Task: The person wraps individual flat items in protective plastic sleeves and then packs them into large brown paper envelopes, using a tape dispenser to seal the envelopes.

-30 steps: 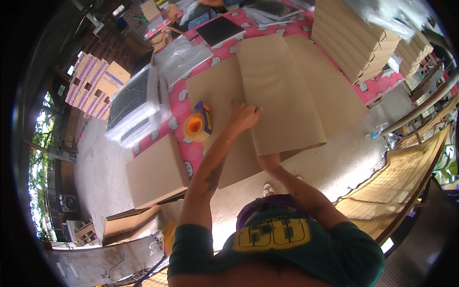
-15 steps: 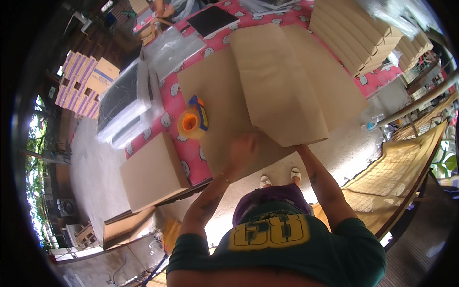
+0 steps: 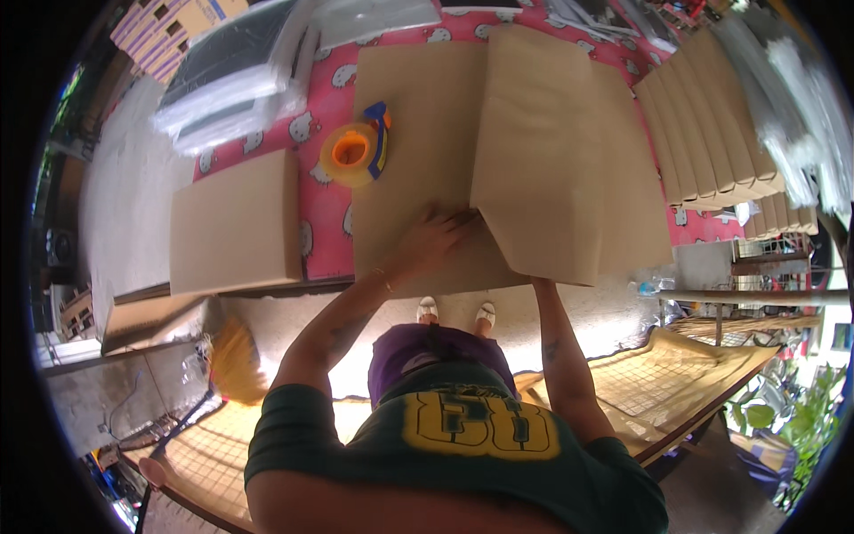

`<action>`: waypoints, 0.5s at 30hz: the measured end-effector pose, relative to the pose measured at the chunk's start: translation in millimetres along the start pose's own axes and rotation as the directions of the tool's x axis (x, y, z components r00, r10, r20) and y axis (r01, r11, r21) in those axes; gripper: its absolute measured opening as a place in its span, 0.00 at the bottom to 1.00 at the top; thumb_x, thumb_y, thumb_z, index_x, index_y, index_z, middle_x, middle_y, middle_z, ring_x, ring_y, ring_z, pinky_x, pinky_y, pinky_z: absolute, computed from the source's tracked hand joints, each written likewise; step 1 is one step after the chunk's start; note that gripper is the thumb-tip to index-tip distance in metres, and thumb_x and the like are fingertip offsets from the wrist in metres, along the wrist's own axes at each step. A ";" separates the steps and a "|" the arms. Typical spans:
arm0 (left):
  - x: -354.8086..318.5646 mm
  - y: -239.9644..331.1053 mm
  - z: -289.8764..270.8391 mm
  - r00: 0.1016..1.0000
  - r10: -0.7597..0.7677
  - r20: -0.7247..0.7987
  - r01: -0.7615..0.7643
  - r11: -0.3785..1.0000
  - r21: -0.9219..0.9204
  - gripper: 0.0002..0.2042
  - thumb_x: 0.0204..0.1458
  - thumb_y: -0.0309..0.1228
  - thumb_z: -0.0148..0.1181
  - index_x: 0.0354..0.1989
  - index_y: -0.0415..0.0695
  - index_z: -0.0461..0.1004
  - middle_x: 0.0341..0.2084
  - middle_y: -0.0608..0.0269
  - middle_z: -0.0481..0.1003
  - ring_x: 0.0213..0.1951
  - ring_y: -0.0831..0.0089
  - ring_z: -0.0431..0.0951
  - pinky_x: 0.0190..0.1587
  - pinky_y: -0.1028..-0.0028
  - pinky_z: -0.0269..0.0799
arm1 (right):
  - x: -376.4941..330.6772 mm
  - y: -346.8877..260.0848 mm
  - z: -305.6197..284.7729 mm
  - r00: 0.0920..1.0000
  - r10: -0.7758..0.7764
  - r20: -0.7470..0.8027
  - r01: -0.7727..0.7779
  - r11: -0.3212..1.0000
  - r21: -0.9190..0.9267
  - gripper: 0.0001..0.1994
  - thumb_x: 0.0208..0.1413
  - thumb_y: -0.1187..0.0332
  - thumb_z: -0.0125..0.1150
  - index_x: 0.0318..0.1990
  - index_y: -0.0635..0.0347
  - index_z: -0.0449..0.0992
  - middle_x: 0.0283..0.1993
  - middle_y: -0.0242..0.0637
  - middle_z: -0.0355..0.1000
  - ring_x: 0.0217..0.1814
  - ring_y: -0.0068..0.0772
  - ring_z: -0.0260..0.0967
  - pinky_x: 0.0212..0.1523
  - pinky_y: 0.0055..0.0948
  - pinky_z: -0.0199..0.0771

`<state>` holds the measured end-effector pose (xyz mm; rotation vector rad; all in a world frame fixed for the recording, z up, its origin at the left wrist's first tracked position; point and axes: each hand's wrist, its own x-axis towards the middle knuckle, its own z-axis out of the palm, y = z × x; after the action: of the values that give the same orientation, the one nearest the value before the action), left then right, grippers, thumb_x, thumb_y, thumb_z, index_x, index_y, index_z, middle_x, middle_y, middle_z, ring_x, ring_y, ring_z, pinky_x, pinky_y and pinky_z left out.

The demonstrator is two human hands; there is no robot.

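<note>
A large sheet of brown kraft paper [image 3: 414, 98] lies across the table, with a broad flap [image 3: 538, 151] folded over its middle. The flap's near left corner slants inward. My left hand [image 3: 436, 240] rests on the paper beside that slanted corner, fingers stretched toward the fold and fingertips touching it. Under the flap's near edge goes my right hand [image 3: 541, 283]; its fingers are hidden by the paper. Left of the sheet, a tape dispenser [image 3: 378, 147] in blue and yellow carries a roll of clear tape [image 3: 334, 160] with an orange core.
A flat brown package [image 3: 236, 222] lies at the table's near left. Plastic-wrapped dark panels [image 3: 231, 67] are stacked behind it. Several brown cartons [image 3: 703, 133] stand at the right, beside clear plastic bags [image 3: 783, 116]. The pink patterned cloth [image 3: 329, 231] covers the table. A broom [image 3: 236, 360] is below left.
My view has turned, so the table now sits straighter. My left hand has moved up to the flap's slanted corner. My right hand stays at the flap's near edge.
</note>
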<state>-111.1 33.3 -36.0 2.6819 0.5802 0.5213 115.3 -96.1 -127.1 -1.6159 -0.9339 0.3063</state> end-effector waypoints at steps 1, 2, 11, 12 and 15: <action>-5.6 14.0 16.1 0.992 0.005 -0.129 0.006 0.996 0.085 0.21 0.55 0.38 0.54 0.57 0.47 0.72 0.54 0.54 0.72 0.60 0.59 0.67 0.64 0.45 0.55 | 0.4 2.3 -2.3 1.000 0.001 -0.005 -0.001 1.000 0.007 0.25 0.54 0.56 0.66 0.55 0.59 0.72 0.54 0.41 0.72 0.54 0.39 0.71 0.52 0.40 0.72; -8.3 34.8 28.4 1.000 -0.009 -0.016 0.010 0.998 0.054 0.20 0.55 0.38 0.54 0.56 0.47 0.73 0.54 0.55 0.72 0.60 0.59 0.68 0.64 0.45 0.55 | 0.2 2.9 -3.6 1.000 -0.003 -0.005 0.003 1.000 0.013 0.25 0.54 0.56 0.66 0.55 0.59 0.72 0.54 0.41 0.72 0.54 0.39 0.71 0.52 0.40 0.72; 4.7 35.2 10.1 0.992 -0.123 0.040 0.124 0.992 -0.009 0.19 0.55 0.41 0.55 0.51 0.44 0.75 0.52 0.54 0.73 0.63 0.58 0.64 0.66 0.44 0.51 | 5.2 17.8 -2.3 0.994 -0.087 0.066 0.089 0.996 -0.026 0.25 0.56 0.55 0.65 0.57 0.59 0.71 0.55 0.41 0.71 0.56 0.39 0.69 0.54 0.40 0.71; 7.9 53.9 25.2 0.992 -0.128 -0.005 0.128 0.988 0.082 0.20 0.56 0.42 0.55 0.52 0.43 0.74 0.53 0.53 0.72 0.63 0.57 0.63 0.66 0.44 0.50 | 9.4 34.6 -10.8 0.987 -0.136 0.090 0.148 0.979 -0.140 0.25 0.57 0.54 0.64 0.58 0.58 0.71 0.56 0.41 0.71 0.58 0.39 0.68 0.56 0.41 0.70; -8.3 102.8 45.6 0.988 -0.100 0.114 0.094 0.994 0.055 0.22 0.56 0.43 0.56 0.54 0.42 0.72 0.54 0.52 0.70 0.64 0.56 0.62 0.68 0.44 0.47 | -2.3 23.8 -13.6 0.983 -0.041 0.181 0.091 0.956 -0.279 0.25 0.58 0.55 0.62 0.59 0.59 0.70 0.57 0.43 0.70 0.60 0.42 0.67 0.58 0.43 0.69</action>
<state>-65.8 -70.0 -36.7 2.6919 0.6945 0.3249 132.2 -107.2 -145.7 -1.8387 -1.2069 0.2778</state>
